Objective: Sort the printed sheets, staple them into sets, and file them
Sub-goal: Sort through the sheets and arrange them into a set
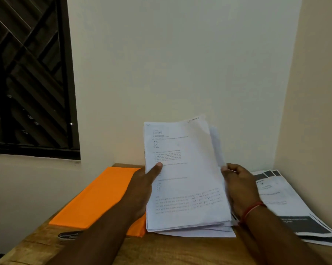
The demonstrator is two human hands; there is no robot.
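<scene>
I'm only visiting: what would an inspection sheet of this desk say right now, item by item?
Surface: brown wooden table, set in a room corner.
Job's things: stack of white printed sheets, tilted up; flat orange folder left of it; dark metal stapler front left.
Clutter: white booklets with dark grey bands, right.
Grippers: left hand and right hand grip the stack's side edges.
Cables: nothing seen.
Surroundings: cream walls; dark-framed window, left.

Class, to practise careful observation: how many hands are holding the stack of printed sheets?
2. The left hand grips the stack of printed sheets at its left edge, thumb on the front; the right hand holds the right edge.
</scene>
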